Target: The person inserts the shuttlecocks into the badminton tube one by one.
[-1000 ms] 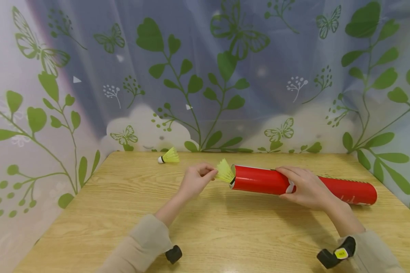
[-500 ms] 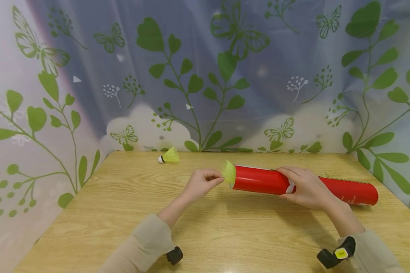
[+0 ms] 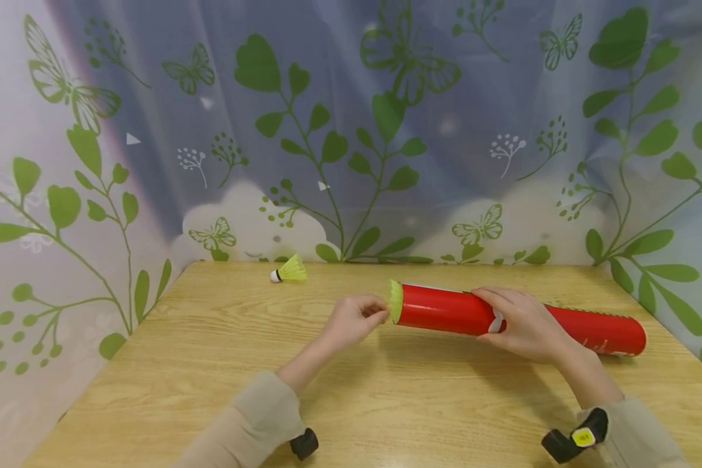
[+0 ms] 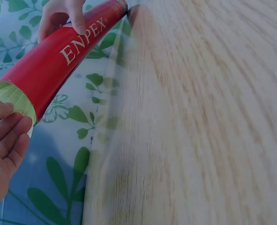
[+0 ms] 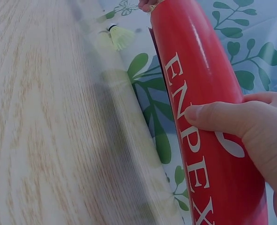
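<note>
A red shuttlecock tube (image 3: 441, 311) with "ENPEX" in white letters lies across the right half of the table, its mouth facing left and tilted up a little. My right hand (image 3: 523, 324) grips it around the middle, thumb across the lettering in the right wrist view. Inside the mouth sits a yellow shuttlecock (image 3: 394, 303), with only the rim of its skirt sticking out. The thumb and fingers of my left hand (image 3: 353, 320) pinch that skirt edge, also seen in the left wrist view. The shuttlecock's cork is hidden in the tube.
Another yellow shuttlecock (image 3: 292, 268) with a white cork lies near the back edge of the wooden table (image 3: 351, 403). Right behind the table hangs a curtain (image 3: 474, 143) printed with leaves and butterflies. Black cameras are strapped at both wrists.
My left hand has moved right, pushing the yellow shuttlecock deeper into the tube, so less of its skirt shows. The right hand and the tube have barely moved.
</note>
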{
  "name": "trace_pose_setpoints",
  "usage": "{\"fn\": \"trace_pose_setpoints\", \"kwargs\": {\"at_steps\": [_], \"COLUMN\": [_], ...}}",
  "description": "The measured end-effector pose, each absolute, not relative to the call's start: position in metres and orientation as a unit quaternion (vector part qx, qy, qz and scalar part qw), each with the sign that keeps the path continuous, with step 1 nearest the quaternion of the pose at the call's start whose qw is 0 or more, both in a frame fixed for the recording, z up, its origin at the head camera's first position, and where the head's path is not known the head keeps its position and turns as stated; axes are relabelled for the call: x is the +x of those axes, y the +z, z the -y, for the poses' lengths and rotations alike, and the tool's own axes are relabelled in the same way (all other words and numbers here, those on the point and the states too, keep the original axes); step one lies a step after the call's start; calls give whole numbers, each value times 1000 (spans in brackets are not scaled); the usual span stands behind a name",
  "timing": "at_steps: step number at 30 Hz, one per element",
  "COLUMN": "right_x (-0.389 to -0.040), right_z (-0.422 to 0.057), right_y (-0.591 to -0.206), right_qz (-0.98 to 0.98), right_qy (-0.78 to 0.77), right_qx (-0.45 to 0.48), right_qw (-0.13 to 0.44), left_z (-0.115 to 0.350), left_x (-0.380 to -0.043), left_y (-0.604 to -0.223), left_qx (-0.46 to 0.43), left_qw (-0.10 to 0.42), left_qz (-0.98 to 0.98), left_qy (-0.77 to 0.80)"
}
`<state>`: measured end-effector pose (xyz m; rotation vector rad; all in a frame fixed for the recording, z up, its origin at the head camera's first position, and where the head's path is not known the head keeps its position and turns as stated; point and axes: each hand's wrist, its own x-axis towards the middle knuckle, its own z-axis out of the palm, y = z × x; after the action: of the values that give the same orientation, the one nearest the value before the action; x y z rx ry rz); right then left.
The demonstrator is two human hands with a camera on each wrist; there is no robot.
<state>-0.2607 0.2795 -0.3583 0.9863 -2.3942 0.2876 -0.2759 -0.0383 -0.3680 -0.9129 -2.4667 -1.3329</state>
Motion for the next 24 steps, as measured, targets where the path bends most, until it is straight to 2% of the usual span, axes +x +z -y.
{"fn": "trace_pose_setpoints", "kwargs": {"at_steps": [13, 24], "right_x": [-259, -261], "right_z": [-278, -278], "right_y": [-359, -360], "right_qz": [890, 888], "right_qy": [108, 113], "right_qx": [357, 359], "right_qw": [262, 264], "left_z": [34, 26], "left_x": [-276, -276], "left_y": [-366, -370], "left_qx": [-335, -302], "left_qw": [166, 184], "left_qz": [831, 830], "left_qy": [-412, -431]}}
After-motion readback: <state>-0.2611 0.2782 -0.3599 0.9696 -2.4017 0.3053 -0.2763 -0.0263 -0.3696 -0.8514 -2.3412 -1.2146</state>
